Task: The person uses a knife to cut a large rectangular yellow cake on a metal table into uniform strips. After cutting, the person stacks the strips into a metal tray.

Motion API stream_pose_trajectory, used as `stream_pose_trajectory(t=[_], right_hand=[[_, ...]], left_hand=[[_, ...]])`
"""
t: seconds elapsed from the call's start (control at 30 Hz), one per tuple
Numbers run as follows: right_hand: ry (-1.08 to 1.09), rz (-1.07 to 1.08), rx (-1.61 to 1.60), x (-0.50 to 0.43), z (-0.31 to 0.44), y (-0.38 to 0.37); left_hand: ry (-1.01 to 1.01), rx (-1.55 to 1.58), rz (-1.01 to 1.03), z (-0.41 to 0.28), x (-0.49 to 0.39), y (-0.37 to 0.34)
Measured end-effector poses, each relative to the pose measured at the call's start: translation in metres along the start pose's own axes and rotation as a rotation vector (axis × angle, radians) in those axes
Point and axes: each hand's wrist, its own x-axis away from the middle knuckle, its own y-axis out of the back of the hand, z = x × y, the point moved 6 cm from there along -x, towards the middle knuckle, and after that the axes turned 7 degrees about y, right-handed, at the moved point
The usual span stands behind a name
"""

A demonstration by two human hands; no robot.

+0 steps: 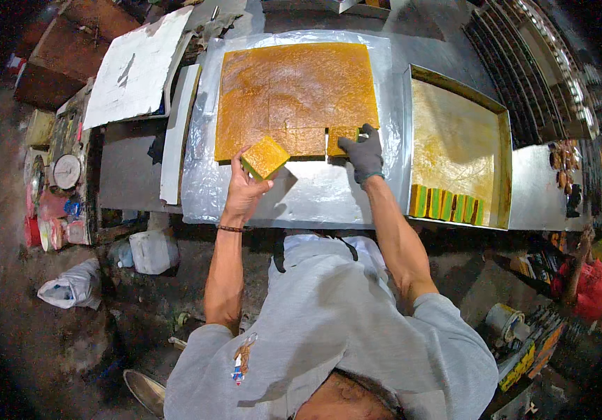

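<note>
A large brown-topped slab of layer cake, scored into squares, lies on a plastic-covered board before me. My left hand, bare with a bracelet at the wrist, holds a square cake piece with a yellow-orange top and green side just off the slab's front edge. On my right hand is a dark grey glove; its thumb and fingers are around another cut square at the slab's front right, with a gap on its left. Several green-and-yellow pieces stand in a row along the near edge of a metal tray.
The shallow metal tray is right of the board. Stacked trays rise behind it. To the left are a long white strip, a worn white panel and a round dial scale. A white jug sits below the table.
</note>
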Motion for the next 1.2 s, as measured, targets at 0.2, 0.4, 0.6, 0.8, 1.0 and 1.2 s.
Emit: stream_pose_trajectory(t=[0.2, 0.4, 0.6, 0.8, 1.0, 1.2], right_hand=[[-0.215, 0.184, -0.584, -0.002, 0.013, 0.109], [0.011, 0.018, -0.312, -0.013, 0.004, 0.348], [0.008, -0.205, 0.160, 0.000, -0.023, 0.558], [0.165, -0.112, 0.710, -0.042, -0.078, 0.588], [0.144, 0.255, 0.899, -0.073, -0.089, 0.571], [-0.118, 0.681, 0.764, -0.095, -0.099, 0.571]], left_hand=[[-0.027, -0.428, -0.058, 0.020, -0.009, -0.103], [-0.038, -0.748, 0.278, 0.094, -0.043, -0.343], [-0.393, -1.196, 0.596, 0.220, -0.070, -0.556], [-0.244, -1.638, 0.658, 0.320, -0.093, -0.626], [-0.035, -1.797, 0.766, 0.357, -0.116, -0.617], [-0.005, -1.787, 0.817, 0.366, -0.129, -0.617]])
